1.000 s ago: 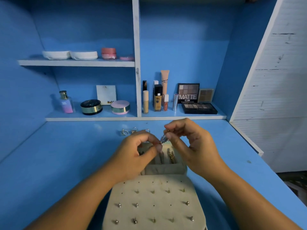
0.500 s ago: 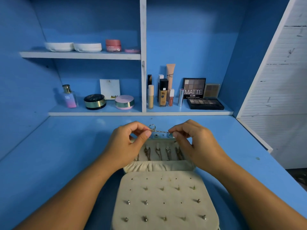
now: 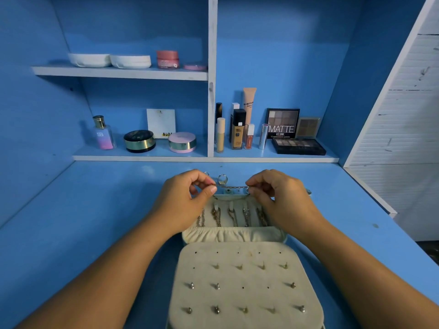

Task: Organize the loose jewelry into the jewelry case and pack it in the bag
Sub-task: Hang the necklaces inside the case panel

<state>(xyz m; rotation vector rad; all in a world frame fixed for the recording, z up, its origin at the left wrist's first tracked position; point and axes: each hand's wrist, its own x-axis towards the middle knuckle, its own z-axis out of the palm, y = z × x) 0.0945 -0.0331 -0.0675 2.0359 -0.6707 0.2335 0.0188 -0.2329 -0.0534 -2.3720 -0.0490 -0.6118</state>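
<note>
Drawn apart since before, left hand [image 3: 183,201] and right hand [image 3: 283,198] pinch a thin silver chain [image 3: 234,187] taut over the jewelry case [image 3: 237,235].

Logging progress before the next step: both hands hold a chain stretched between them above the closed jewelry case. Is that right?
Not quite. The jewelry case is open, not closed: the head view shows its stud panel folded out and necklaces hanging inside. The left hand and right hand do hold the chain stretched between them above it.
</note>
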